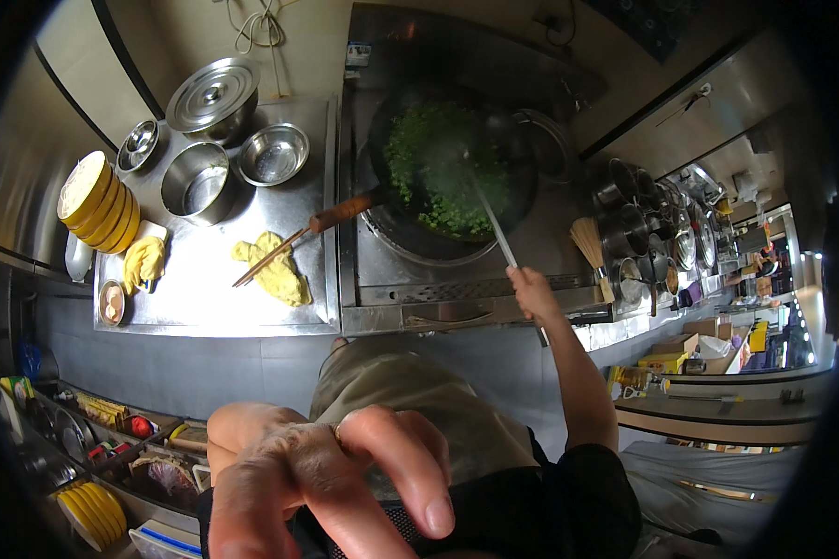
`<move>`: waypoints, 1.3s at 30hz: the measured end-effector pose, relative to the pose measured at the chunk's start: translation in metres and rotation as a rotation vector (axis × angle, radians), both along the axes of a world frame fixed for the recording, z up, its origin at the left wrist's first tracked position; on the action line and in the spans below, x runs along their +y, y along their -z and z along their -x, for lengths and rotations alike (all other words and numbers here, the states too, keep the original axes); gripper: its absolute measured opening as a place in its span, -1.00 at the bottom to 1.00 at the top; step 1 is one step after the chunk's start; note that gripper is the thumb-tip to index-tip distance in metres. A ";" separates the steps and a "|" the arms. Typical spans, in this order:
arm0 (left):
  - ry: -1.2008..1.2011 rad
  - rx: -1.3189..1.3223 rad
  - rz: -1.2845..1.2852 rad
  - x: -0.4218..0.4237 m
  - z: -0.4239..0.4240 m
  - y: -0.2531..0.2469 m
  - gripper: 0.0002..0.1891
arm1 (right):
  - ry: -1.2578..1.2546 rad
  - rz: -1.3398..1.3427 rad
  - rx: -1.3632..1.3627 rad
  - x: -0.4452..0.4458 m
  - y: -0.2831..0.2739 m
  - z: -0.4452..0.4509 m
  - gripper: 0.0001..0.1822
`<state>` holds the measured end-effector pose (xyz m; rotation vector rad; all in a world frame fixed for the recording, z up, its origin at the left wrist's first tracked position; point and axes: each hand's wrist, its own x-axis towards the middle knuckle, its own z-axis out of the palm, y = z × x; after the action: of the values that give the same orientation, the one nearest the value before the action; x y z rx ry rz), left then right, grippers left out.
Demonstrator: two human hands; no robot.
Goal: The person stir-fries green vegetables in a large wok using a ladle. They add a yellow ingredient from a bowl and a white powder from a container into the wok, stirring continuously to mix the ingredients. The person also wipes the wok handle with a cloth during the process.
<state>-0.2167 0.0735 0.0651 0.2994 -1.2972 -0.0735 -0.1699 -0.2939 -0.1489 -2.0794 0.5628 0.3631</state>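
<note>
My right hand (532, 292) grips the metal handle of a ladle (492, 220), whose far end reaches into a large dark wok (447, 253). Chopped leafy greens (447, 182) fill much of the wok, partly veiled by steam. The wok's wooden handle (342, 212) points left over the steel table. My left hand (328, 475) is raised very close to the camera, its fingers spread and bent, with nothing seen between them. A pair of chopsticks (269, 258) lies across a yellow cloth (279, 269) on the table.
On the steel table (196, 307) stand a lidded pot (213, 98), a deep pot (196, 183), a steel bowl (274, 155), stacked yellow bowls (105, 209) and a small bowl of eggs (113, 303). A bamboo brush (590, 248) lies right of the stove, beside stacked pots (625, 230).
</note>
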 end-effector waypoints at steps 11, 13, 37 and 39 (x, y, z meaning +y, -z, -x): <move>-0.237 0.251 -0.066 0.038 0.020 0.004 -0.40 | 0.090 -0.104 0.043 -0.026 -0.018 0.023 -0.45; -0.508 0.379 -0.174 0.037 0.010 0.017 -0.48 | 0.249 -0.370 0.188 -0.009 -0.009 0.063 -0.50; -1.100 0.030 -1.969 0.050 -0.172 0.200 -0.61 | 0.225 -0.836 0.223 0.070 -0.040 0.057 -0.57; -1.093 0.035 -1.978 0.050 -0.175 0.203 -0.60 | 0.231 -0.611 0.116 0.044 -0.030 0.031 -0.55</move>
<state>-0.0421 0.1235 -0.1382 2.5717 -0.4300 -0.4053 -0.2009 -0.2502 -0.1188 -1.4001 0.6567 0.4553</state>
